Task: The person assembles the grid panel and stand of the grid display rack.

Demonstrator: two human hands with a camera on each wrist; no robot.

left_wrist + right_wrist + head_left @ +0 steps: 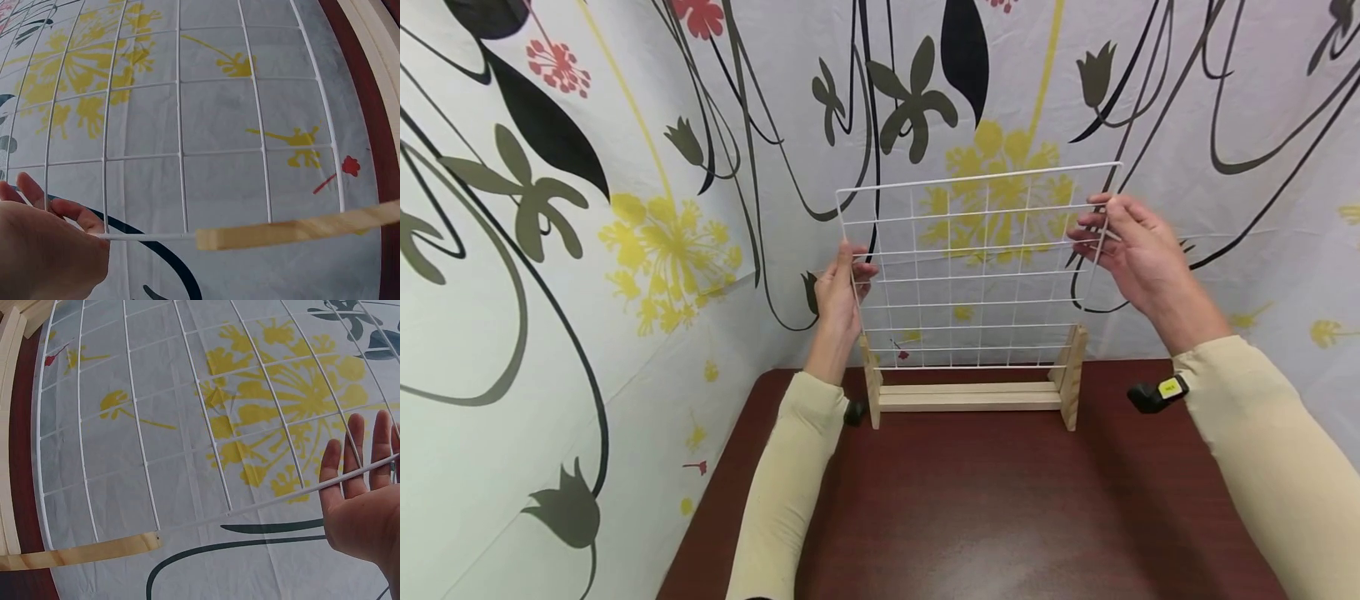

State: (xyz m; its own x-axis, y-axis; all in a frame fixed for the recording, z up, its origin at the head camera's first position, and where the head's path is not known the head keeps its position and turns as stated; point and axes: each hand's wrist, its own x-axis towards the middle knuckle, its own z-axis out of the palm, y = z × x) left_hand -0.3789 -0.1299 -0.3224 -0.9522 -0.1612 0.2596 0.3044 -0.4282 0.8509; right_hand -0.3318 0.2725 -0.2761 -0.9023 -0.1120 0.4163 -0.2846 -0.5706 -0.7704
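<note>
A white wire grid panel stands upright, with its lower part between the side posts of a wooden stand. My left hand grips the panel's left edge, thumb on the near side and fingers behind. On the opposite edge, higher up, my right hand holds the wire between thumb and fingers. Its fingers reach behind the grid in the right wrist view, where the thumb is hidden. One wooden side post lines up with the panel's edge in the left wrist view.
The stand rests near the back of a dark reddish-brown table. Behind and to the left hangs a white cloth printed with flowers and stems. Black wrist cameras, one of them the right wrist camera, sit at the sleeves.
</note>
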